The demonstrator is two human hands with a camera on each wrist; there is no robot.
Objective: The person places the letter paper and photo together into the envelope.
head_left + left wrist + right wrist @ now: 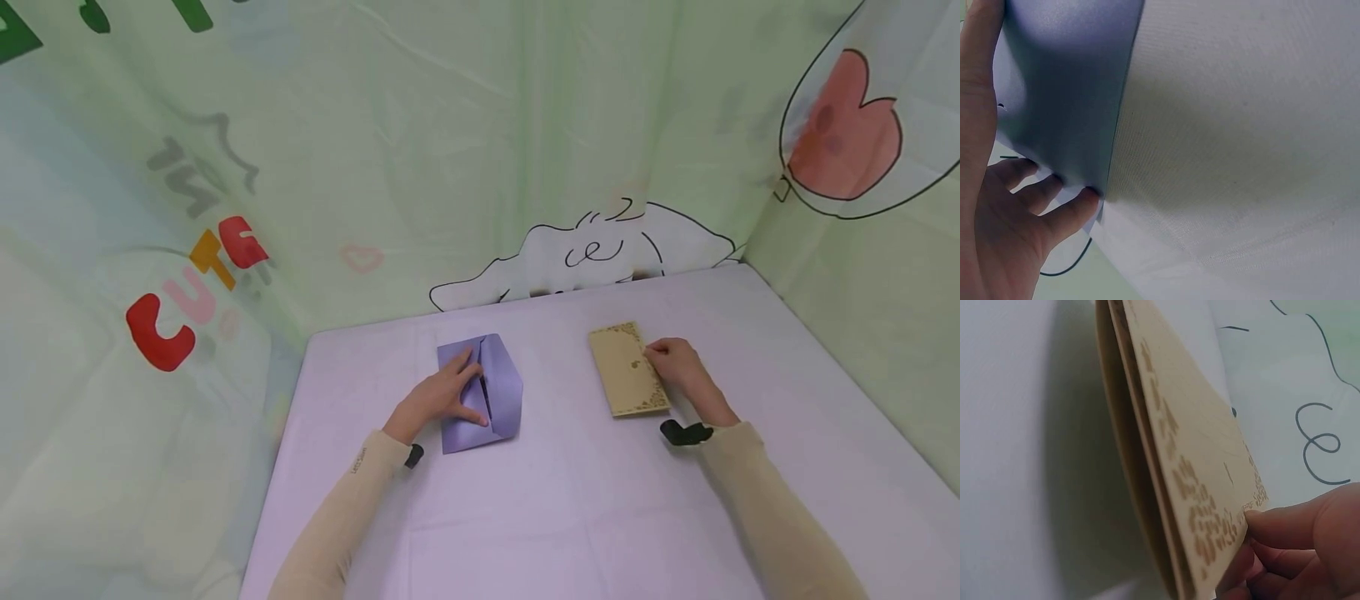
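A purple envelope (pixel 504 387) lies on the table at the middle left in the head view, its flap folded out to the right and a dark gap showing along its opening. My left hand (pixel 444 393) rests on it with thumb and fingers spread near that opening. In the left wrist view, the fingertips (pixel 1088 195) touch the purple paper. To the right is a tan folded card (pixel 621 371) with brown ornamental corners. My right hand (pixel 677 362) pinches the card's right edge between thumb and fingers. Its layers stand slightly apart in the right wrist view.
A pale lilac cloth covers the table (pixel 517 525). Behind it and at both sides hangs a light green curtain (pixel 420 167) printed with letters and drawings. Black wrist straps (pixel 686 432) show at both sleeves.
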